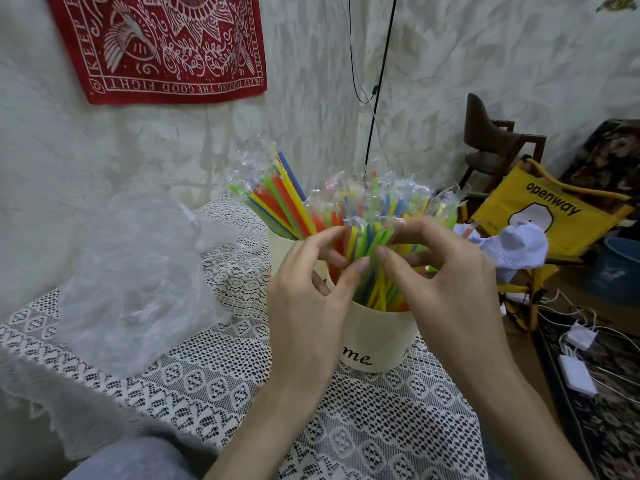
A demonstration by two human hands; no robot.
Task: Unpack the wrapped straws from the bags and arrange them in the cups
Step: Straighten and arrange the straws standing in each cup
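Note:
A cream cup (377, 344) lettered "me" stands on the lace tablecloth, packed with wrapped straws (375, 216) in green, yellow, orange and blue. My left hand (308, 289) and my right hand (446, 271) meet over its mouth, and the fingers and thumbs of both curl around the straws there. A second cream cup (280, 245) stands behind, partly hidden by my left hand, with more wrapped straws (277, 199) leaning to the upper left. A crumpled clear plastic bag (138, 271) lies to the left of the cups.
The lace-covered table (381, 427) ends at the right. Beyond it stand a yellow folding chair (550, 216) with a white cloth (516, 247), a dark wooden chair (491, 150), a blue bucket (620, 268), and white chargers (578, 375) on the rug. Cables (375, 88) hang above the cups.

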